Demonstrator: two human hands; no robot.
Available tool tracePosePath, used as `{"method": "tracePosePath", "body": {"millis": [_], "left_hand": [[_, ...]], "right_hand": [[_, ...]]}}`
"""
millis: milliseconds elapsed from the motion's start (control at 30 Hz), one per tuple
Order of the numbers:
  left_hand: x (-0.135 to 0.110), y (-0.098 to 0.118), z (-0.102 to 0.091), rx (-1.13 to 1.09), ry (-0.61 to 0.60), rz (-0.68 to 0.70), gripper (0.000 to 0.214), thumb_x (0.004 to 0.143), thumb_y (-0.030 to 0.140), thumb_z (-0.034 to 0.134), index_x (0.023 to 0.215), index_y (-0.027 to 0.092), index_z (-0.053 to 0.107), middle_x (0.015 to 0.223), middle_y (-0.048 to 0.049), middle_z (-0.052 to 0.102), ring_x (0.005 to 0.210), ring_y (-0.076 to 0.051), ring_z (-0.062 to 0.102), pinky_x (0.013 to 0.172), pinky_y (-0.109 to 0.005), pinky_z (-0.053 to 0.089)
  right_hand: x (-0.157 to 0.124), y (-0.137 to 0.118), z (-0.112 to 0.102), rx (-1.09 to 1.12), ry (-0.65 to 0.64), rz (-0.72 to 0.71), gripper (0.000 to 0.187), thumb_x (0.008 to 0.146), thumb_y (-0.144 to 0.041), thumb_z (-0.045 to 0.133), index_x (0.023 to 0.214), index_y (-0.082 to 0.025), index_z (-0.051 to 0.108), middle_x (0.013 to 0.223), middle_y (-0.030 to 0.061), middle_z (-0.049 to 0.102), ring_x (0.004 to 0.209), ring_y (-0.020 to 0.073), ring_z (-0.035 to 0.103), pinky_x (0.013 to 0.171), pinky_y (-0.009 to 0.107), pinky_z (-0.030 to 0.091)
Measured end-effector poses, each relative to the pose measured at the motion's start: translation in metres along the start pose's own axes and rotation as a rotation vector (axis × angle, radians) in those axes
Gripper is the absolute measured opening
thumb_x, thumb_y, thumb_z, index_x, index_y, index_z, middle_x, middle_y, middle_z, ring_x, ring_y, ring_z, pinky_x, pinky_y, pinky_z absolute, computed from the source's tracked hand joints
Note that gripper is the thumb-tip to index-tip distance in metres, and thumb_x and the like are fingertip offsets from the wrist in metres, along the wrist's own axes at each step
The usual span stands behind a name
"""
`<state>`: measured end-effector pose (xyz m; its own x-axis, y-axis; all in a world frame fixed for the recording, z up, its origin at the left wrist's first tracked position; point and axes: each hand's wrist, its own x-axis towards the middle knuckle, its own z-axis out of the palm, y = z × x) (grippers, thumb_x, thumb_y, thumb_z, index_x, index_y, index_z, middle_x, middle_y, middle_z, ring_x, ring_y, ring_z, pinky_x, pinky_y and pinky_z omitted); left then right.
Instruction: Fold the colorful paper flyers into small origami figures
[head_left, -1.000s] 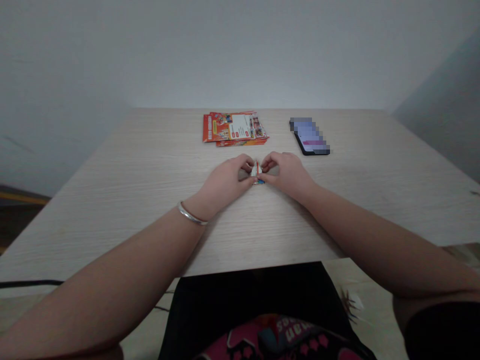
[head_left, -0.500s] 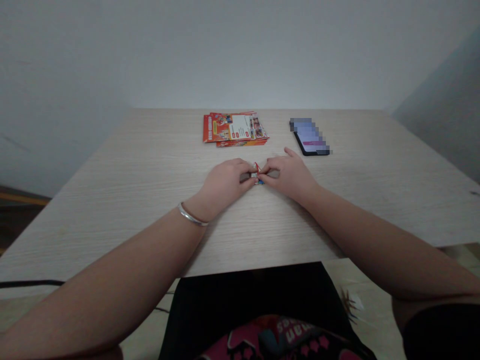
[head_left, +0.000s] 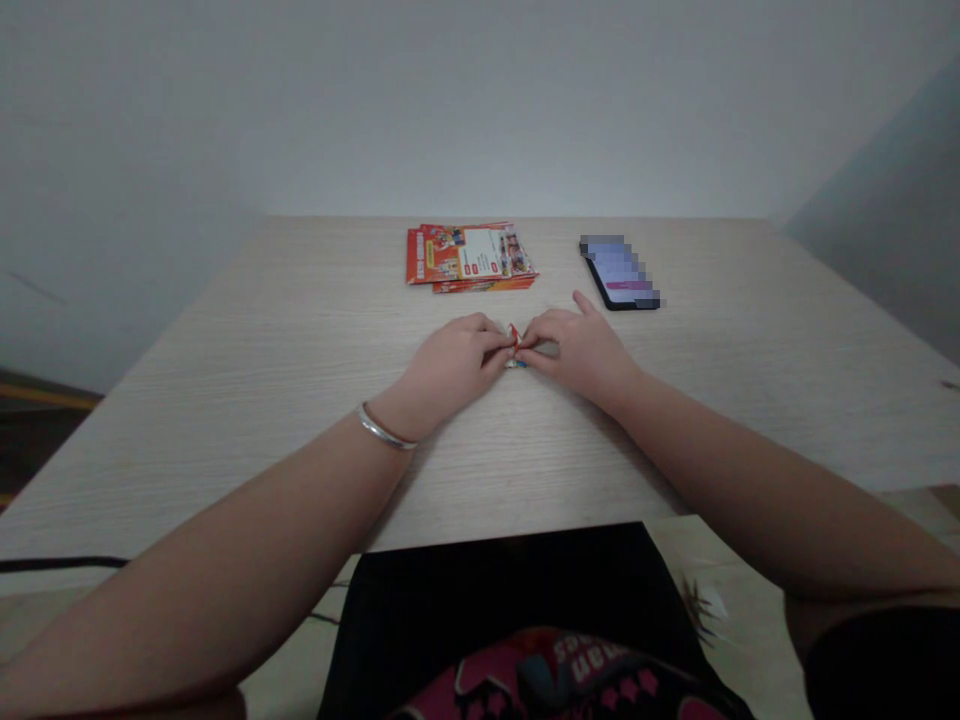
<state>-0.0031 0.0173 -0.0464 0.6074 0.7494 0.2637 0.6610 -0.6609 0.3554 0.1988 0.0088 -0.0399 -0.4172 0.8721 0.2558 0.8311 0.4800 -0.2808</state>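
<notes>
Between my fingertips is a small folded piece of printed paper (head_left: 514, 362), white with red and blue patches. My left hand (head_left: 459, 362) pinches its left side with thumb and forefinger and wears a silver bracelet (head_left: 384, 428) at the wrist. On the other side, my right hand (head_left: 581, 352) pinches the paper too, its little finger raised. Most of the paper is hidden by the fingers, so its exact shape cannot be made out. Both hands rest low over the table.
Beyond my hands lies a stack of red printed booklets or packets (head_left: 472, 258). To its right is a phone (head_left: 621, 275), partly blurred out. The pale wood-grain table (head_left: 225, 400) meets a wall (head_left: 480, 110) at the back. A black cable (head_left: 64, 565) runs at the lower left.
My left thumb and forefinger have closed a little closer together on the paper, and less of its middle shows. The booklets and phone have stayed in place.
</notes>
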Motion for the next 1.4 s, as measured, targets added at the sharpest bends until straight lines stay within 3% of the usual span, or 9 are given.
{"method": "tracePosePath", "body": {"millis": [200, 400, 733, 800, 933, 1067, 1200, 1300, 1400], "left_hand": [[-0.002, -0.008, 0.008, 0.092, 0.095, -0.039, 0.029, 0.096, 0.038, 0.061, 0.110, 0.019, 0.077, 0.122, -0.0126, 0.067, 0.123, -0.030, 0.055, 0.114, -0.049, 0.040], [-0.002, -0.005, 0.008, 0.153, 0.004, -0.126, 0.033, 0.097, 0.041, 0.057, 0.122, 0.024, 0.071, 0.141, -0.0132, 0.060, 0.139, -0.035, 0.046, 0.117, -0.060, 0.031], [0.003, -0.003, 0.005, 0.105, -0.027, -0.108, 0.027, 0.095, 0.036, 0.057, 0.117, 0.024, 0.068, 0.145, -0.0115, 0.059, 0.139, -0.032, 0.049, 0.114, -0.058, 0.035], [0.003, -0.003, 0.005, 0.091, -0.015, -0.088, 0.026, 0.095, 0.033, 0.057, 0.116, 0.023, 0.068, 0.141, -0.0109, 0.062, 0.136, -0.030, 0.052, 0.113, -0.054, 0.037], [0.003, 0.000, 0.004, 0.063, -0.019, -0.060, 0.025, 0.096, 0.031, 0.055, 0.115, 0.020, 0.068, 0.132, -0.0098, 0.067, 0.130, -0.028, 0.057, 0.113, -0.049, 0.040], [0.000, 0.002, 0.003, 0.094, 0.036, -0.184, 0.037, 0.097, 0.037, 0.056, 0.127, 0.019, 0.064, 0.136, -0.0126, 0.066, 0.130, -0.031, 0.057, 0.118, -0.055, 0.033], [-0.001, 0.001, 0.003, 0.118, 0.019, -0.197, 0.044, 0.096, 0.046, 0.058, 0.129, 0.018, 0.065, 0.147, -0.0152, 0.058, 0.140, -0.034, 0.050, 0.119, -0.060, 0.030], [0.000, 0.000, 0.003, 0.081, -0.003, -0.190, 0.040, 0.096, 0.041, 0.058, 0.129, 0.021, 0.064, 0.149, -0.0131, 0.058, 0.143, -0.033, 0.047, 0.120, -0.061, 0.028], [0.003, 0.001, 0.002, 0.012, -0.003, -0.212, 0.037, 0.092, 0.034, 0.063, 0.126, 0.021, 0.065, 0.142, -0.0119, 0.064, 0.138, -0.031, 0.052, 0.121, -0.060, 0.028]], "right_hand": [[0.001, 0.009, 0.003, 0.097, 0.017, 0.013, 0.014, 0.088, -0.038, 0.076, 0.087, -0.024, 0.074, 0.110, 0.0038, 0.078, 0.113, 0.0253, 0.068, 0.121, 0.067, 0.013], [0.000, 0.014, 0.008, 0.127, 0.020, 0.008, 0.017, 0.087, -0.041, 0.076, 0.089, -0.024, 0.072, 0.114, 0.0041, 0.076, 0.115, 0.0262, 0.065, 0.119, 0.069, 0.015], [0.003, 0.011, 0.001, 0.090, -0.068, 0.001, 0.017, 0.087, -0.040, 0.073, 0.092, -0.024, 0.070, 0.123, 0.0067, 0.073, 0.119, 0.0301, 0.062, 0.116, 0.071, 0.023], [0.003, 0.013, 0.002, 0.109, -0.036, -0.012, 0.016, 0.087, -0.039, 0.073, 0.091, -0.024, 0.070, 0.121, 0.0067, 0.074, 0.117, 0.0296, 0.064, 0.114, 0.067, 0.028], [0.003, 0.019, 0.008, 0.200, 0.048, -0.101, 0.012, 0.085, -0.034, 0.074, 0.084, -0.022, 0.073, 0.107, 0.0072, 0.078, 0.106, 0.0254, 0.069, 0.105, 0.048, 0.045], [0.006, 0.023, 0.011, 0.241, 0.078, -0.150, 0.009, 0.084, -0.031, 0.075, 0.080, -0.022, 0.075, 0.100, 0.0055, 0.079, 0.101, 0.0239, 0.071, 0.100, 0.042, 0.048], [0.006, 0.021, 0.008, 0.190, 0.068, -0.095, 0.025, 0.083, -0.038, 0.077, 0.101, -0.019, 0.077, 0.110, 0.0102, 0.078, 0.108, 0.0265, 0.070, 0.101, 0.044, 0.048], [0.006, 0.017, 0.007, 0.116, 0.062, -0.036, 0.042, 0.083, -0.045, 0.076, 0.115, -0.017, 0.075, 0.123, 0.0144, 0.074, 0.119, 0.0296, 0.066, 0.108, 0.048, 0.045], [0.005, 0.014, 0.009, 0.073, 0.033, -0.040, 0.047, 0.086, -0.049, 0.073, 0.119, -0.016, 0.075, 0.132, 0.0165, 0.071, 0.126, 0.0313, 0.062, 0.113, 0.049, 0.042]]}}
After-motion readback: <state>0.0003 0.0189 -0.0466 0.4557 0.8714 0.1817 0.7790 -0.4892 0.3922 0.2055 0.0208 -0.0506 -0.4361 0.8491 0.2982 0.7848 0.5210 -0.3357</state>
